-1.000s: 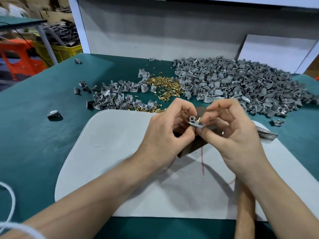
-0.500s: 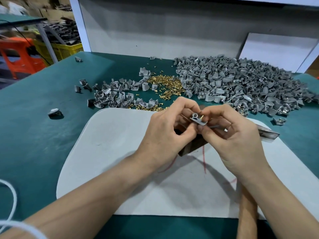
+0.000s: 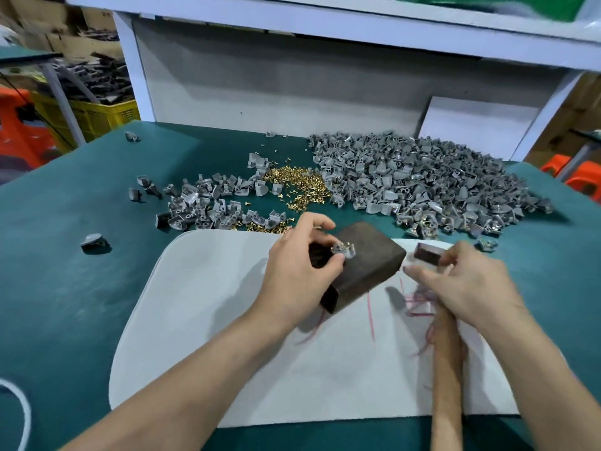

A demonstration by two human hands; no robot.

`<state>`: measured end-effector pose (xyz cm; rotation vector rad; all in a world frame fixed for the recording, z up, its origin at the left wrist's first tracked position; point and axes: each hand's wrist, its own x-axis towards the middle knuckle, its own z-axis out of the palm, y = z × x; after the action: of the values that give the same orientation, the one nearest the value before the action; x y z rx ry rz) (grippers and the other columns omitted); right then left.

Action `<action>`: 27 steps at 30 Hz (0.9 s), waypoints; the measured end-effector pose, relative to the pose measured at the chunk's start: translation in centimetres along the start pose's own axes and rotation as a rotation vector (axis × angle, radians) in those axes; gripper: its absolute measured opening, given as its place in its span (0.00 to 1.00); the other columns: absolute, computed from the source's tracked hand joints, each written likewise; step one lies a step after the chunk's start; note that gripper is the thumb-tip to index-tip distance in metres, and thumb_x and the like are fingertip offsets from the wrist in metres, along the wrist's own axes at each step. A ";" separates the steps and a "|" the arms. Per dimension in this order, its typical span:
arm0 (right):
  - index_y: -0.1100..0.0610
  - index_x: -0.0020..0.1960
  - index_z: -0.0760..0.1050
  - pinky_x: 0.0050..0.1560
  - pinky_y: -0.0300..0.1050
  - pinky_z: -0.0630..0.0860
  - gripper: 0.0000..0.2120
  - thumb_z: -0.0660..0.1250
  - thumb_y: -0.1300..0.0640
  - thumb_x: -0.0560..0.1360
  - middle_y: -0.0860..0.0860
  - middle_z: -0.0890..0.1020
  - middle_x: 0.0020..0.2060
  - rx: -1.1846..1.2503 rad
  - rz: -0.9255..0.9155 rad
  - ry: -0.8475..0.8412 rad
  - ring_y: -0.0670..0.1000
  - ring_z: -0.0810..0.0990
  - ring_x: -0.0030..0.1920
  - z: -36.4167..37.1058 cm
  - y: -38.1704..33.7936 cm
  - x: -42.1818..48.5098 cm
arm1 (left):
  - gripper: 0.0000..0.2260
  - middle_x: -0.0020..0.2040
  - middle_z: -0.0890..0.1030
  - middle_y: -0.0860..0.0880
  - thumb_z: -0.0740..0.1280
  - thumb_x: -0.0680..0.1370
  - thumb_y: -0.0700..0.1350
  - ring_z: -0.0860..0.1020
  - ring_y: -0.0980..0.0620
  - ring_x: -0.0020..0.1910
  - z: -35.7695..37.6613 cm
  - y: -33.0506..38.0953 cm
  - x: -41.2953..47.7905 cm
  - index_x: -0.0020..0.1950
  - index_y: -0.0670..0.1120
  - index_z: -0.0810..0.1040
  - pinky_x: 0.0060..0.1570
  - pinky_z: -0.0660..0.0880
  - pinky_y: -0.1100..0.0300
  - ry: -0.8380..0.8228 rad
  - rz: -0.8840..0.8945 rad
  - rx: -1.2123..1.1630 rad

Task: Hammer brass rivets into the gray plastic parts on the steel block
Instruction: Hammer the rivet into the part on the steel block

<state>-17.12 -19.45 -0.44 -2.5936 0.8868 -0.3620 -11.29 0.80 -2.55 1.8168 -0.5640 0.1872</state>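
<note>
Head: left hand (image 3: 299,275) curled on gray part (image 3: 346,251), right hand (image 3: 461,284) around hammer (image 3: 447,369)

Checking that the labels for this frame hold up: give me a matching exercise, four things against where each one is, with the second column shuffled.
Things
1. gray plastic part
2. brass rivets
3. hammer
4. yellow crate

Places
A. beyond the green table, far left
B. at the top of the steel block, pinched by the left hand
C. loose heap on the table, beyond the white mat
D. over the mat, partly under the right hand

Pairs: 1-B, 2-C, 3-D, 4-A
</note>
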 end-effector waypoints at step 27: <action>0.65 0.40 0.73 0.16 0.37 0.68 0.18 0.55 0.53 0.81 0.63 0.80 0.28 -0.025 -0.219 -0.211 0.56 0.76 0.20 -5.2 -11.4 -4.6 | 0.10 0.53 0.75 0.52 0.72 0.73 0.39 0.73 0.50 0.59 1.0 -1.9 0.9 0.37 0.53 0.78 0.63 0.69 0.51 0.046 -0.093 -0.131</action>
<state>-16.42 -9.59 8.50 -2.6969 0.5413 -0.1308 -9.82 0.02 -4.14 1.7031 -0.4482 0.1262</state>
